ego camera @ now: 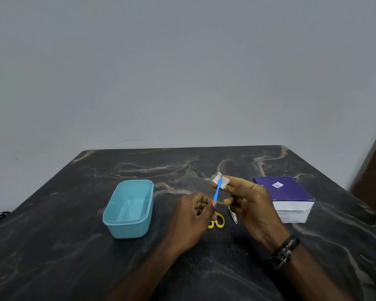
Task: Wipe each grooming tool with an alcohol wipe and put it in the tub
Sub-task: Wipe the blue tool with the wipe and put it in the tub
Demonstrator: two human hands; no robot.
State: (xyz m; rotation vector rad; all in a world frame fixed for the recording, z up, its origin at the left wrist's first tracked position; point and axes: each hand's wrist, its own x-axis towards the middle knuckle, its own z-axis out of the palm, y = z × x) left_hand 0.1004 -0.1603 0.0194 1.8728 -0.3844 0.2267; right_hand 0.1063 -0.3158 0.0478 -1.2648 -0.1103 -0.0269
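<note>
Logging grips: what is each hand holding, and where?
Left hand pinches the blue tool at its lower end; right hand holds the white wipe around its tip.

Near end of blue tool (216, 193) buried inside curled left hand (192, 216); far tip pressed into white wipe (221, 181), too small to name the kind of tool. Blades of yellow-handled scissors (217, 222), right of the tub (128, 208), covered by that same hand; only the loops visible. Upper part of metal clipper (233, 217), further right of the tub, tucked under right hand (250, 205). Label on purple box (284, 192), far right of the tub, too blurred to read. Both forearms cut off by bottom edge. Dark object at left edge, left of the tub, cropped and unidentifiable.
</note>
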